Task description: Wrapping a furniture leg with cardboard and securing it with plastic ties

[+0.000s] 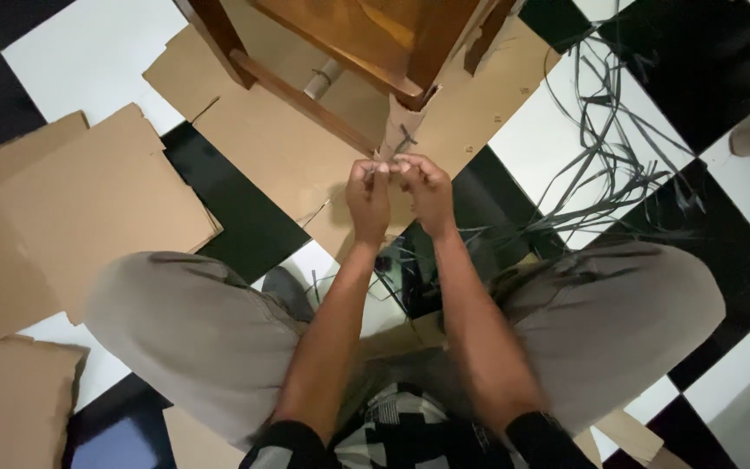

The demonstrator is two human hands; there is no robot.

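My left hand (368, 195) and my right hand (427, 189) are held close together, fingertips pinched on a thin dark strap (404, 141) that runs up round the cardboard-wrapped leg (399, 117) of a brown wooden chair (366, 43). Both hands sit just below that leg, over a flat cardboard sheet (279, 148). The strap between my fingers is mostly hidden by them.
A tangle of dark plastic straps (601, 148) lies to the right on the black-and-white checkered floor (88, 52). Flattened cardboard pieces (71, 208) cover the floor at left. My bent knees in grey trousers (193, 330) flank my arms.
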